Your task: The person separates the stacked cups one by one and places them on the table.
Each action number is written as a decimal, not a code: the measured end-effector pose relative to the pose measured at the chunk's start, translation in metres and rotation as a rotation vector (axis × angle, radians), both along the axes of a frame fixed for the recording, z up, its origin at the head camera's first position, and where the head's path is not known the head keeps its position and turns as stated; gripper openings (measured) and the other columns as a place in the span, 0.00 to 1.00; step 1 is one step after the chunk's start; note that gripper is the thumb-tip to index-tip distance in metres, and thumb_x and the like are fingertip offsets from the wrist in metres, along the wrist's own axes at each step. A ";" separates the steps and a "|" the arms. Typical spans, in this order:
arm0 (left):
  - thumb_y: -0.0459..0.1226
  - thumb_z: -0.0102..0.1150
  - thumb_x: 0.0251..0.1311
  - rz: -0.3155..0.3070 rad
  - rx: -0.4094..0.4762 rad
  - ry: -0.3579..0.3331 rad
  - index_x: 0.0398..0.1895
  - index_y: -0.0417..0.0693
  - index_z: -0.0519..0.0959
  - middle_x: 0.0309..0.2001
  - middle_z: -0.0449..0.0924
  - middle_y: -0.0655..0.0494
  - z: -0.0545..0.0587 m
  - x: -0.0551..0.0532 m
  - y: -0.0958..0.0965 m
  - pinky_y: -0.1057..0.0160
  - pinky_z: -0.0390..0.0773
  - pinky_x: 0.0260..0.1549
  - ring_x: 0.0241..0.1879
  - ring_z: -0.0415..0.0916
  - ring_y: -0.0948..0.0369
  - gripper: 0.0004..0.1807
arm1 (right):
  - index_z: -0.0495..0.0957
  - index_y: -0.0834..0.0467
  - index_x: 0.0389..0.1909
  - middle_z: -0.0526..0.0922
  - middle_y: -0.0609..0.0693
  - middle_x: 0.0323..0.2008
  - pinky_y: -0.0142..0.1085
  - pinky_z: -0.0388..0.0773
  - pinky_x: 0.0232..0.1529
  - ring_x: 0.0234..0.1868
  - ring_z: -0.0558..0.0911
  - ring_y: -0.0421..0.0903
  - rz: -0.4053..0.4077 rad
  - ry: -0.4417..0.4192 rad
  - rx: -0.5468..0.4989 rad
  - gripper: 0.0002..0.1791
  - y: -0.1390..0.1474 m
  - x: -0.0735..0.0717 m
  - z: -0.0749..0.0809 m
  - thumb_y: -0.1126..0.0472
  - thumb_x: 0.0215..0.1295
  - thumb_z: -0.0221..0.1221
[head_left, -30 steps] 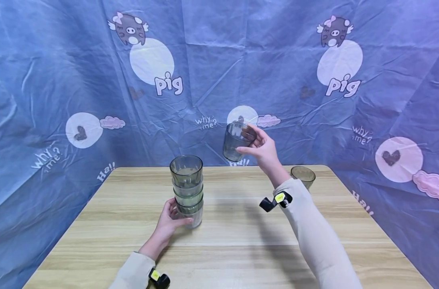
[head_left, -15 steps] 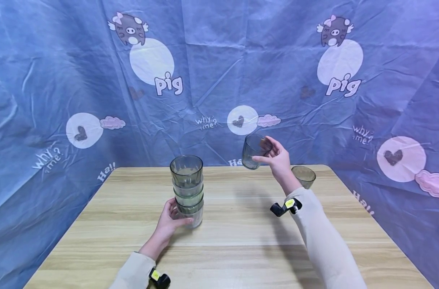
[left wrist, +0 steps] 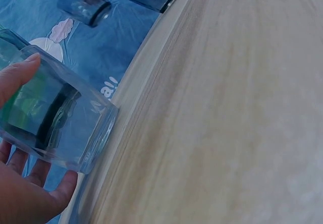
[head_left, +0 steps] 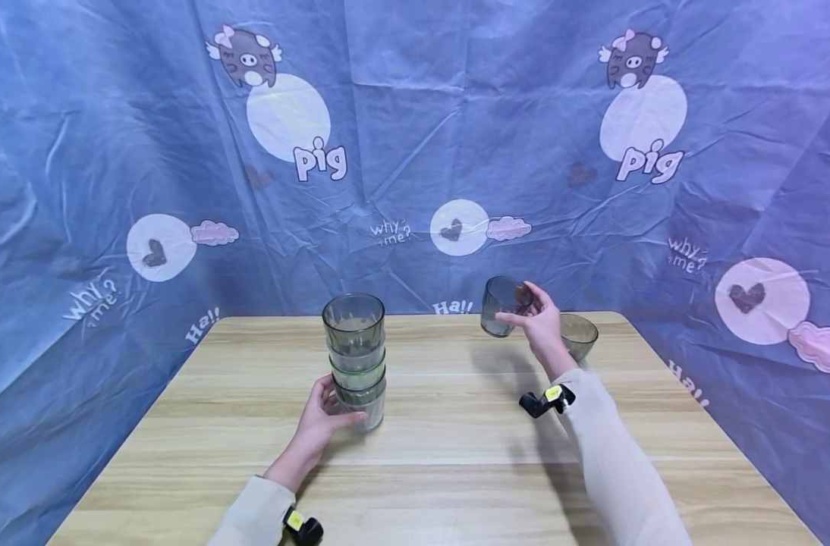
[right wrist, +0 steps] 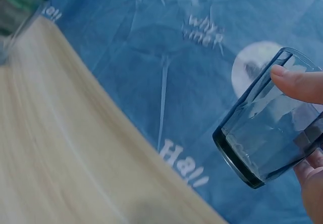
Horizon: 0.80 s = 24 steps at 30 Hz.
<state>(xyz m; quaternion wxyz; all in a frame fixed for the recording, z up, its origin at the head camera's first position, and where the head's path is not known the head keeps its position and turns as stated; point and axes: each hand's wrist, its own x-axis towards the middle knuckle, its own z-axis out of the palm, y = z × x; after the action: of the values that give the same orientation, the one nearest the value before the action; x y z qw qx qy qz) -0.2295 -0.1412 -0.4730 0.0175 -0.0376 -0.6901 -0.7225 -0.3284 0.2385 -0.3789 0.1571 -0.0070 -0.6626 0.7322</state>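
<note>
Hands (head_left: 315, 423) (head_left: 543, 330) apart, left around glass stack (head_left: 356, 360), right around raised glass (head_left: 501, 301)

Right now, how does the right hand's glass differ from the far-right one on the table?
The held glass looks blue-grey; the standing glass looks olive-brown. The right hand grips the held glass above the table, while the standing glass rests on it. Both are see-through and tinted.

Upright stack of nested clear and greenish glasses (head_left: 356, 364), grey-tinted tumbler (head_left: 494, 305) held aloft, well apart
</note>
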 end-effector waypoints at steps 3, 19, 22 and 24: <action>0.23 0.74 0.43 0.001 -0.008 -0.001 0.69 0.35 0.57 0.70 0.60 0.35 -0.001 0.000 0.000 0.40 0.50 0.71 0.69 0.57 0.39 0.48 | 0.55 0.65 0.74 0.66 0.63 0.67 0.29 0.66 0.65 0.68 0.67 0.51 -0.021 -0.024 0.018 0.50 0.004 -0.002 -0.011 0.84 0.48 0.64; 0.23 0.74 0.42 -0.004 0.000 0.004 0.69 0.34 0.57 0.71 0.59 0.34 0.002 0.001 0.000 0.39 0.48 0.71 0.70 0.56 0.38 0.49 | 0.52 0.67 0.75 0.64 0.66 0.69 0.39 0.54 0.74 0.72 0.61 0.56 -0.094 -0.120 0.175 0.53 0.020 -0.006 -0.053 0.78 0.49 0.70; 0.22 0.74 0.42 -0.009 0.007 0.007 0.69 0.34 0.56 0.71 0.59 0.34 0.002 0.001 0.000 0.40 0.48 0.71 0.70 0.56 0.38 0.50 | 0.53 0.68 0.74 0.65 0.66 0.68 0.40 0.55 0.73 0.71 0.62 0.56 -0.107 -0.123 0.187 0.52 0.020 -0.006 -0.060 0.78 0.48 0.70; 0.22 0.73 0.42 -0.012 0.011 0.007 0.70 0.34 0.56 0.71 0.59 0.34 0.002 0.002 0.000 0.40 0.48 0.71 0.70 0.56 0.39 0.50 | 0.55 0.69 0.73 0.66 0.66 0.67 0.41 0.57 0.73 0.69 0.63 0.56 -0.119 -0.123 0.189 0.51 0.021 -0.007 -0.064 0.78 0.47 0.69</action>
<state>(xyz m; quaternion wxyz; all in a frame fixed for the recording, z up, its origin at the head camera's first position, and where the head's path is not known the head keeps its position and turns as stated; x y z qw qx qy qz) -0.2279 -0.1414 -0.4709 0.0160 -0.0442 -0.6859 -0.7262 -0.3352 0.2592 -0.4431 0.1592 -0.0765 -0.7356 0.6539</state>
